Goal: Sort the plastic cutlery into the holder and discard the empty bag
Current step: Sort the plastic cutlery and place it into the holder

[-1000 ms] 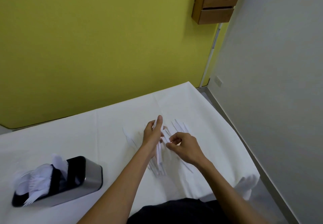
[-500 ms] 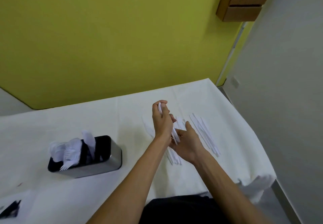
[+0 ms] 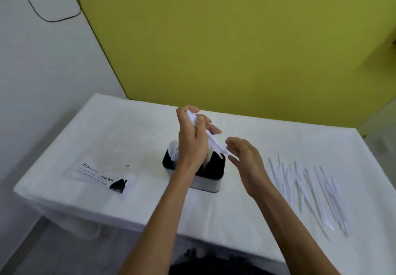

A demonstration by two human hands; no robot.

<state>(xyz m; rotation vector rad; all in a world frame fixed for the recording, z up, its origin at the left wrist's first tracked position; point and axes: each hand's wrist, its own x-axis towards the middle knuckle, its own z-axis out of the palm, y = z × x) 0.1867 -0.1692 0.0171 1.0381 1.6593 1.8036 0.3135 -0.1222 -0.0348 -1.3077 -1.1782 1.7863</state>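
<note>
One bundle of cutlery [image 3: 215, 142] had been brought from the pile of knives [image 3: 310, 189] to above the holder [image 3: 211, 180], gripped in the left hand [image 3: 191, 144]. The right hand [image 3: 246, 159] was held open alongside, and that pile remained unsorted.

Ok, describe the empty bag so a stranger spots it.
On the white table, look left of the black holder. The bag lies flat there, the only clear thing with black lettering; the loose cutlery on the right is plain white.
</note>
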